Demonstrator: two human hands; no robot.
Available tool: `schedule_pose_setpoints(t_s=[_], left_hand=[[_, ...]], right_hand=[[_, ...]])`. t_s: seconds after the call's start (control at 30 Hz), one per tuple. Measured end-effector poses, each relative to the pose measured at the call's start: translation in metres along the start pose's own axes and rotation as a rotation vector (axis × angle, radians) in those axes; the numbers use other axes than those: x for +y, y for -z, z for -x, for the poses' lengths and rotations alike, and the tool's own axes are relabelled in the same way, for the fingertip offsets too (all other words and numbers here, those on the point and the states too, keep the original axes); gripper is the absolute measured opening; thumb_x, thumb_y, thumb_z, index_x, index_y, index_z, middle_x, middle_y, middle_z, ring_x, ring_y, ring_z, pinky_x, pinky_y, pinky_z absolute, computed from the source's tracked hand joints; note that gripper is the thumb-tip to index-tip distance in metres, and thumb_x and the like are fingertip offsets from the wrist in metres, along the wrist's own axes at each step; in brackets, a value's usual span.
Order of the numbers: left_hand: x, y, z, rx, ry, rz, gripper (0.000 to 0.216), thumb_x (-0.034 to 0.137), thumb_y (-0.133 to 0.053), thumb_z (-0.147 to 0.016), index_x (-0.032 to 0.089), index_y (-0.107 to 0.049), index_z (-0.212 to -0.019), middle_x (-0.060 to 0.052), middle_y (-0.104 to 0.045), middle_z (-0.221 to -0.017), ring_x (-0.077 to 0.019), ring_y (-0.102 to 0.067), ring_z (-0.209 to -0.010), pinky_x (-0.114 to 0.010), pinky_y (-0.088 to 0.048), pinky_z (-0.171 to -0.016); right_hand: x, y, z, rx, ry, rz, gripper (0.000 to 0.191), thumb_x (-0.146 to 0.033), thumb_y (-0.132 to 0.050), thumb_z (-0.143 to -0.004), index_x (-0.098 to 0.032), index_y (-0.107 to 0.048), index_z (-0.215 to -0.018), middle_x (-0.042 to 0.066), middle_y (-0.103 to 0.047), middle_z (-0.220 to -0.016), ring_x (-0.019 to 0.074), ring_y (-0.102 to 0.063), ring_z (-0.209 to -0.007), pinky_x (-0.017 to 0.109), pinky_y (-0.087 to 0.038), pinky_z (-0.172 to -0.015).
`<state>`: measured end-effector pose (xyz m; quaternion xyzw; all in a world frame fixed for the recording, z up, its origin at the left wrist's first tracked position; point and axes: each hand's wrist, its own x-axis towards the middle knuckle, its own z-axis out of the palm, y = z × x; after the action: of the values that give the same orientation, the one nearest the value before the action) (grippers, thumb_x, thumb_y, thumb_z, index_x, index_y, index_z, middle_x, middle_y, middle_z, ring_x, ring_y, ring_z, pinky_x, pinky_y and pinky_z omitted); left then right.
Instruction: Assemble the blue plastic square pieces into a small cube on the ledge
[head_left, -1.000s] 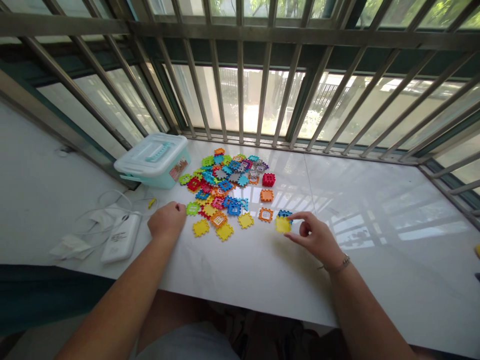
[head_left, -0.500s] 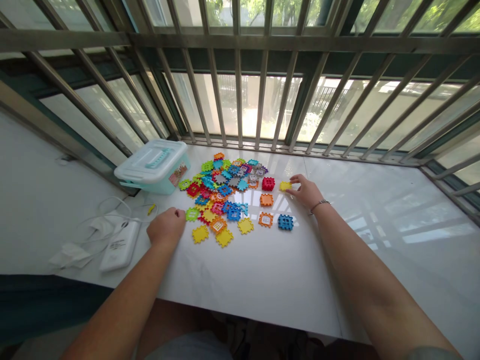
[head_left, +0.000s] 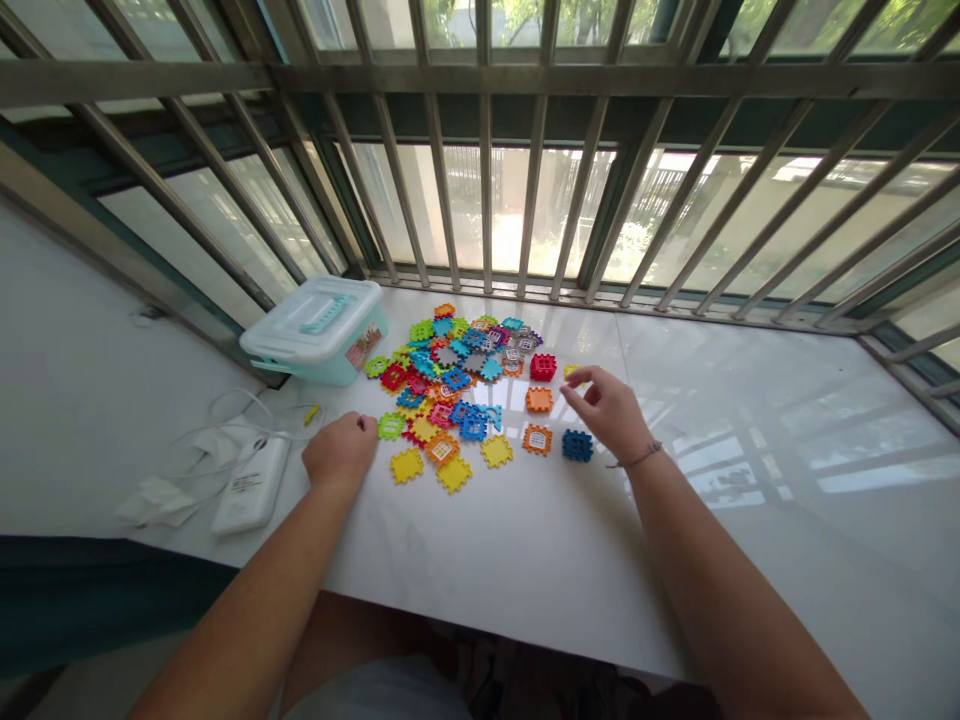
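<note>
A heap of small coloured interlocking tiles [head_left: 450, 370] lies on the white marble sill [head_left: 525, 540]. My left hand [head_left: 341, 452] rests on the sill as a closed fist, touching a green tile [head_left: 390, 427] at the heap's near left edge. My right hand [head_left: 609, 410] hovers right of the heap, fingers loosely curled and apart, holding nothing. Just beyond its fingertips a yellow tile [head_left: 571, 370] lies beside a red block [head_left: 541, 367]. A blue block [head_left: 577, 445] sits by the wrist's left side, with two orange tiles [head_left: 538, 420] further left.
A pale teal lidded storage box [head_left: 319, 330] stands at the back left. A white power bank [head_left: 251, 485] with cables and crumpled paper lies left of my left hand. Metal window bars [head_left: 487, 150] close off the far side. My legs are below the sill edge.
My right hand carried the yellow tile from beside the blue block to a spot by the red block, let it go, and has drawn back a little. My left hand stayed put.
</note>
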<state>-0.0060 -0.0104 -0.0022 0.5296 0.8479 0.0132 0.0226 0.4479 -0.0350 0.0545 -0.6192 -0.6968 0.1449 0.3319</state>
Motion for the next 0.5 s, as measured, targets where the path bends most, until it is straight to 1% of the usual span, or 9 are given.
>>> schedule_pose_setpoints(t_s=[0.07,0.13,0.17,0.2,0.23,0.3,0.4,0.5], left_hand=[[0.000,0.000,0.000,0.001,-0.004,0.001,0.054,0.045,-0.034,-0.104,0.022,-0.082,-0.114,-0.022,-0.081,-0.112,-0.0405,-0.075,-0.101,-0.044,-0.052,-0.077],[0.000,0.000,0.000,0.002,-0.008,0.002,0.055,0.045,-0.034,-0.104,0.022,-0.082,-0.114,-0.022,-0.081,-0.112,-0.0406,-0.075,-0.101,-0.044,-0.052,-0.076],[0.000,0.000,0.001,0.003,-0.010,0.002,0.055,0.045,-0.034,-0.104,0.022,-0.082,-0.114,-0.022,-0.081,-0.112,-0.0406,-0.075,-0.101,-0.044,-0.052,-0.077],[0.000,0.000,0.001,0.003,-0.013,0.003,0.055,0.045,-0.034,-0.104,0.022,-0.082,-0.115,-0.022,-0.081,-0.112,-0.0403,-0.075,-0.101,-0.044,-0.052,-0.077],[0.000,0.000,0.001,0.004,-0.015,0.004,0.055,0.045,-0.034,-0.104,0.022,-0.082,-0.115,-0.022,-0.081,-0.113,-0.0400,-0.075,-0.101,-0.044,-0.052,-0.077],[0.000,0.001,0.001,0.006,-0.019,0.007,0.055,0.045,-0.034,-0.104,0.022,-0.082,-0.115,-0.022,-0.081,-0.113,-0.0397,-0.075,-0.101,-0.044,-0.052,-0.077],[0.000,0.002,0.002,0.005,-0.025,0.013,0.055,0.045,-0.034,-0.104,0.022,-0.083,-0.114,-0.022,-0.081,-0.112,-0.0401,-0.075,-0.100,-0.044,-0.052,-0.076],[0.000,0.002,0.002,0.007,-0.029,0.019,0.055,0.045,-0.034,-0.104,0.021,-0.083,-0.116,-0.023,-0.081,-0.112,-0.0398,-0.075,-0.101,-0.043,-0.052,-0.077]], right_hand=[[-0.027,-0.019,0.027,-0.075,0.035,-0.002,0.027,-0.047,-0.062,-0.106,-0.024,-0.072,-0.115,0.008,-0.079,-0.107,0.0176,-0.067,-0.071,0.034,-0.057,-0.074],[-0.051,-0.042,0.054,-0.159,0.064,0.017,0.022,-0.042,-0.063,-0.105,-0.026,-0.074,-0.116,0.007,-0.079,-0.112,0.0188,-0.071,-0.077,0.033,-0.059,-0.078],[-0.061,-0.053,0.065,-0.197,0.072,0.036,0.025,-0.040,-0.066,-0.103,-0.026,-0.073,-0.123,0.008,-0.077,-0.122,0.0201,-0.074,-0.083,0.034,-0.060,-0.081],[-0.070,-0.064,0.076,-0.234,0.066,0.079,0.033,-0.039,-0.067,-0.102,-0.026,-0.071,-0.132,0.011,-0.072,-0.137,0.0217,-0.076,-0.090,0.036,-0.061,-0.085],[-0.078,-0.074,0.085,-0.266,0.056,0.124,0.039,-0.037,-0.068,-0.102,-0.025,-0.069,-0.139,0.013,-0.066,-0.149,0.0232,-0.077,-0.095,0.037,-0.062,-0.086],[-0.090,-0.088,0.097,-0.304,0.042,0.176,0.042,-0.032,-0.071,-0.100,-0.026,-0.069,-0.141,0.015,-0.060,-0.158,0.0257,-0.078,-0.102,0.037,-0.062,-0.087],[-0.098,-0.095,0.110,-0.333,0.030,0.227,0.032,-0.031,-0.067,-0.103,-0.026,-0.071,-0.134,0.013,-0.059,-0.160,0.0247,-0.079,-0.101,0.036,-0.063,-0.086],[-0.095,-0.089,0.124,-0.333,0.015,0.250,0.027,-0.035,-0.066,-0.105,-0.027,-0.071,-0.130,0.013,-0.060,-0.158,0.0252,-0.078,-0.102,0.037,-0.064,-0.087]])
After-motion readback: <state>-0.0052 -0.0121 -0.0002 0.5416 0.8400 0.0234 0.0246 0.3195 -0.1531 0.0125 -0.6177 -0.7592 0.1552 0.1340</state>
